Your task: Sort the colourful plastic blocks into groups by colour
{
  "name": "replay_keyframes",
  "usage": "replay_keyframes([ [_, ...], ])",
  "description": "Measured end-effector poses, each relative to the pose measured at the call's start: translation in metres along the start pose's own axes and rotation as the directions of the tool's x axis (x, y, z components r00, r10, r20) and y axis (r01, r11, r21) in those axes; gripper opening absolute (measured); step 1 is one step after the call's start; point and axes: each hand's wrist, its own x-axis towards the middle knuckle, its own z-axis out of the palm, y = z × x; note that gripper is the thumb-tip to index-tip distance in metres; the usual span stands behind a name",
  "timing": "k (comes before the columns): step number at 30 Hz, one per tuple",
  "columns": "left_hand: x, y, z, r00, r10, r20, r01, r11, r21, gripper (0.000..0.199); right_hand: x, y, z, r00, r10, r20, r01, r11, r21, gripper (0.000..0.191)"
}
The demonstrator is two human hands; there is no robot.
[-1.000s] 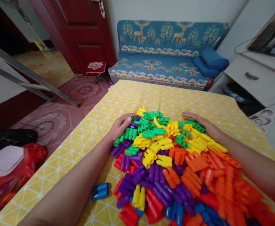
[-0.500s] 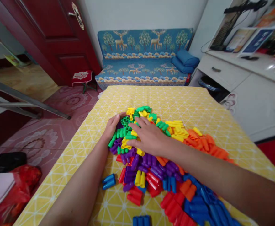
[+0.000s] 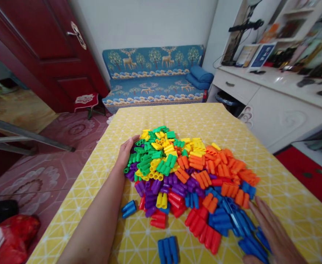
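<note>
A heaped pile of plastic bullet-shaped building blocks spreads over the table in the head view. Green blocks [image 3: 147,157] and yellow blocks [image 3: 170,146] lie at the upper left, purple blocks [image 3: 174,183] below them. Orange blocks [image 3: 224,165] lie to the right; red blocks [image 3: 203,229] and blue blocks [image 3: 223,220] are nearer me. My left hand [image 3: 125,152] rests against the pile's left edge beside the green blocks, fingers extended, partly hidden. At the lower right, my right hand [image 3: 273,234] has its fingers stretched out beside the blue blocks; whether it touches them I cannot tell.
A yellow patterned cloth covers the table [image 3: 260,154]. Single blue pieces lie apart at the near side, one a blue block [image 3: 168,250]. Beyond are a blue sofa [image 3: 152,84], a small red stool [image 3: 87,101] and a white cabinet [image 3: 284,110]. A red bag [image 3: 20,231] stands left.
My right hand has left the top of the pile and moved to the lower right, by the blue blocks. My left hand stays at the left edge. The view has shifted right.
</note>
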Motion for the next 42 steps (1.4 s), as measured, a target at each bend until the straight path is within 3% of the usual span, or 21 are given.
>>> replay_keyframes([
  [2, 0.0, 0.004, 0.0, 1.0, 0.017, 0.024, -0.018, 0.998, 0.055, 0.061, -0.005, -0.006, 0.009, 0.999, 0.007, 0.052, -0.006, 1.0, -0.019, 0.1],
  [5, -0.003, 0.012, 0.001, 0.997, 0.008, 0.072, -0.02, 0.986, 0.163, 0.06, 0.016, -0.037, 0.019, 0.997, -0.034, 0.074, 0.035, 0.999, -0.012, 0.099],
  [9, -0.015, 0.02, 0.0, 0.996, -0.034, 0.077, 0.022, 0.987, 0.162, 0.064, 0.054, -0.079, 0.027, 0.977, -0.204, 0.06, 0.202, 0.978, 0.047, 0.096],
  [14, -0.049, 0.032, -0.009, 0.996, -0.063, 0.061, 0.058, 0.996, 0.071, 0.067, 0.083, -0.108, 0.035, 0.907, -0.42, 0.023, 0.409, 0.894, 0.183, 0.082],
  [17, -0.073, 0.039, -0.018, 0.996, -0.073, 0.044, 0.064, 0.98, 0.187, 0.064, 0.102, -0.125, 0.041, 0.902, -0.432, -0.011, 0.422, 0.875, 0.236, 0.075],
  [21, -0.094, 0.038, -0.028, 0.999, -0.049, -0.001, 0.047, 0.953, 0.298, 0.059, 0.141, -0.156, 0.049, 0.929, -0.37, -0.001, 0.359, 0.9, 0.245, 0.063],
  [25, -0.096, 0.03, -0.03, 0.996, 0.026, -0.085, 0.008, 0.927, 0.374, 0.054, 0.188, -0.187, 0.054, 0.947, -0.32, 0.02, 0.306, 0.922, 0.237, 0.051],
  [28, -0.095, 0.026, -0.031, 0.991, 0.092, -0.102, -0.035, 0.886, 0.462, 0.051, 0.206, -0.193, 0.048, 0.928, -0.372, 0.0, 0.354, 0.884, 0.305, 0.05],
  [30, -0.096, 0.023, -0.034, 0.987, 0.115, -0.111, -0.048, 0.874, 0.484, 0.05, 0.204, -0.177, 0.038, 0.926, -0.37, -0.08, 0.373, 0.853, 0.365, 0.045],
  [32, -0.097, 0.022, -0.037, 0.983, 0.123, -0.138, -0.044, 0.88, 0.472, 0.05, 0.191, -0.141, 0.025, 0.934, -0.277, -0.226, 0.347, 0.855, 0.387, 0.036],
  [34, -0.096, 0.023, -0.041, 0.977, 0.121, -0.175, -0.027, 0.886, 0.463, 0.05, 0.173, -0.086, 0.014, 0.923, -0.066, -0.379, 0.221, 0.897, 0.383, 0.031],
  [36, -0.09, 0.024, -0.042, 0.973, 0.106, -0.203, 0.002, 0.884, 0.468, 0.051, 0.157, -0.023, 0.007, 0.88, 0.166, -0.445, 0.017, 0.925, 0.38, 0.034],
  [38, -0.078, 0.025, -0.042, 0.978, 0.058, -0.202, 0.042, 0.887, 0.459, 0.057, 0.148, 0.031, 0.006, 0.855, 0.362, -0.37, -0.213, 0.898, 0.385, 0.042],
  [39, -0.071, 0.025, -0.04, 0.983, 0.022, -0.183, 0.061, 0.898, 0.435, 0.06, 0.147, 0.05, 0.008, 0.852, 0.449, -0.268, -0.32, 0.853, 0.411, 0.048],
  [41, -0.057, 0.025, -0.035, 0.992, -0.06, -0.112, 0.095, 0.933, 0.347, 0.067, 0.151, 0.068, 0.017, 0.846, 0.527, -0.083, -0.436, 0.773, 0.461, 0.055],
  [42, -0.051, 0.025, -0.032, 0.993, -0.095, -0.074, 0.113, 0.949, 0.295, 0.07, 0.156, 0.066, 0.023, 0.858, 0.514, -0.021, -0.438, 0.751, 0.494, 0.057],
])
